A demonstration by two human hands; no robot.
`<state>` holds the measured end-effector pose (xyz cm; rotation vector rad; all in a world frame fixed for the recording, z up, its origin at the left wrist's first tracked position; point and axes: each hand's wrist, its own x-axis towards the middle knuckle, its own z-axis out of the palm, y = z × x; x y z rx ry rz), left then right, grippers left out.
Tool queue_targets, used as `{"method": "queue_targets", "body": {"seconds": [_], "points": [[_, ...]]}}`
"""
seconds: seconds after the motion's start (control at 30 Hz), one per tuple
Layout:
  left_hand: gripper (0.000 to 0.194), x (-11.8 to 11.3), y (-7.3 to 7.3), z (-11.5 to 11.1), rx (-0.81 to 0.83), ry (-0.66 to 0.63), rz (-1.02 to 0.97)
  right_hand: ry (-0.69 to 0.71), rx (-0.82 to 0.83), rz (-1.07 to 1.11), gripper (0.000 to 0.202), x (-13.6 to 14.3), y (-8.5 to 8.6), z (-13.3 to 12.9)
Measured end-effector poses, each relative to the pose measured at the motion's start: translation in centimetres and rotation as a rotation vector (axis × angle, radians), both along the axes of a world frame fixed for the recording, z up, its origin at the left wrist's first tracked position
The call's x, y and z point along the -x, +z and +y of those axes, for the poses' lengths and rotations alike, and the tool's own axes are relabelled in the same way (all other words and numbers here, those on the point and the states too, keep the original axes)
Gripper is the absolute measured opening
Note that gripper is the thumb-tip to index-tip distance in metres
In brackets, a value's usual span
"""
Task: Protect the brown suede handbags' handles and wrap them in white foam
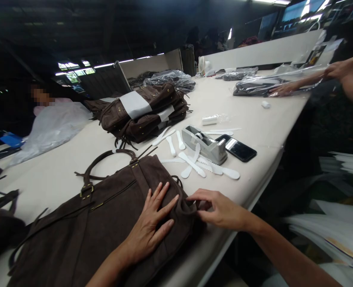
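Note:
A dark brown handbag [113, 223] lies on its side on the table, its looped handle [100, 161] pointing away from me. My left hand [152, 223] rests flat on the bag with its fingers spread. At the bag's right end, my right hand [218, 209] pinches a fold of its edge between thumb and fingers. White plastic knives [192, 164] are scattered just beyond the bag, around a grey tape dispenser [204, 145]. Beside the dispenser lies a black phone [237, 148].
Stacked brown bags [146, 111] with white paper bands sit farther back. A co-worker's hands [286, 87] handle a plastic-wrapped item [254, 85] at the far right. Another person [44, 99] is at the left behind clear plastic. White sheets [328, 227] lie below the table's right edge.

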<state>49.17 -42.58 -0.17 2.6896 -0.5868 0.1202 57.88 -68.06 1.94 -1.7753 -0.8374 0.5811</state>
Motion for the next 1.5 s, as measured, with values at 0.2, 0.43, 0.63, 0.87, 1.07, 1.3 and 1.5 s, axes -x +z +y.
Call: {"method": "queue_targets", "body": {"seconds": [0.2, 0.43, 0.63, 0.87, 1.07, 1.3, 1.5], "points": [[0.053, 0.3, 0.6, -0.3, 0.011, 0.0, 0.024, -0.1, -0.077, 0.119, 0.019, -0.4, -2.2, 2.3], [0.061, 0.7, 1.2, -1.7, -0.089, -0.099, 0.055, -0.395, 0.137, 0.041, 0.014, -0.6, -2.4, 3.9], [0.064, 1.0, 1.6, -1.9, -0.147, -0.126, 0.079, -0.264, 0.161, 0.164, 0.005, -0.7, -2.4, 2.0], [0.066, 1.3, 1.4, -2.2, -0.177, -0.111, 0.09, -0.387, -0.01, -0.179, 0.038, 2.4, 0.5, 2.8], [0.062, 1.7, 1.7, -2.4, -0.127, -0.126, 0.066, -0.239, 0.223, -0.613, 0.051, 4.3, -3.6, 5.2], [0.067, 2.4, -0.8, -0.8, -0.071, -0.108, -0.178, -0.53, 0.268, -0.875, 0.039, 5.1, -5.9, 4.0], [0.067, 2.1, -1.5, -0.8, -0.165, -0.191, -0.289, -0.772, 0.243, -0.775, 0.033, 5.1, -6.6, 5.0]]}}
